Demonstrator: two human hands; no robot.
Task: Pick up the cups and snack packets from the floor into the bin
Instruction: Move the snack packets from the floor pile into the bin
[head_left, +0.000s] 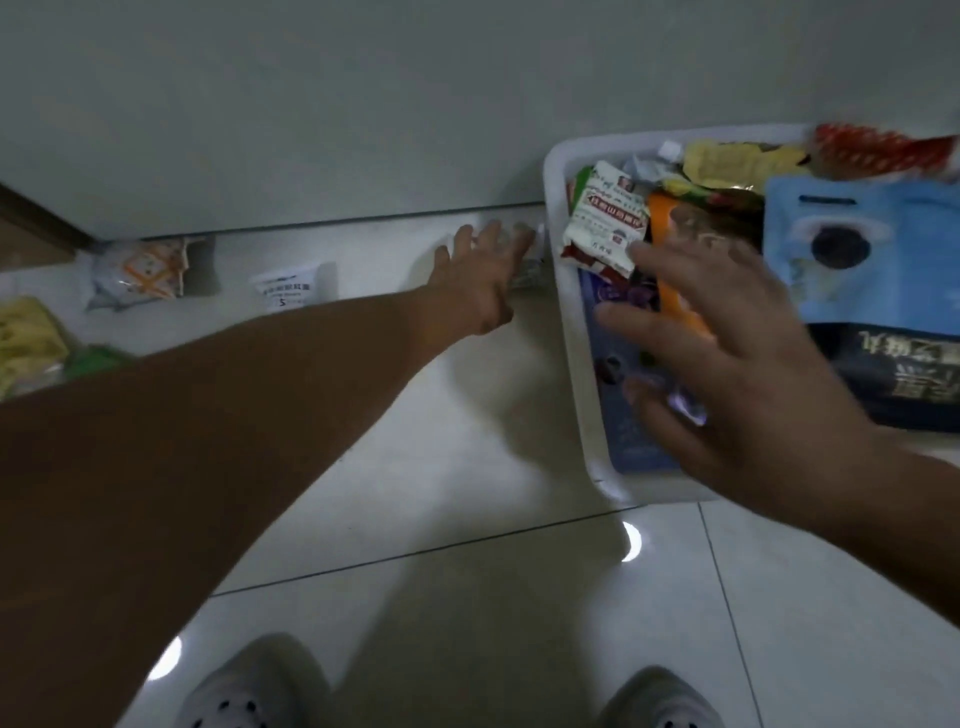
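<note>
Reaching with fingers spread, the left hand lies over a small white packet on the floor, just left of the white bin; grasp undetermined. The right hand hovers spread and empty above the bin's packets. Further packets lie well left of the bin.

White bin heaped with packets; white packet on floor.

Indoor room that looks like a home, glossy pale floor tiles with dark grout lines, plain white wall, white plastic bin of snack packets, grey perforated clogs on the person's feet
</note>
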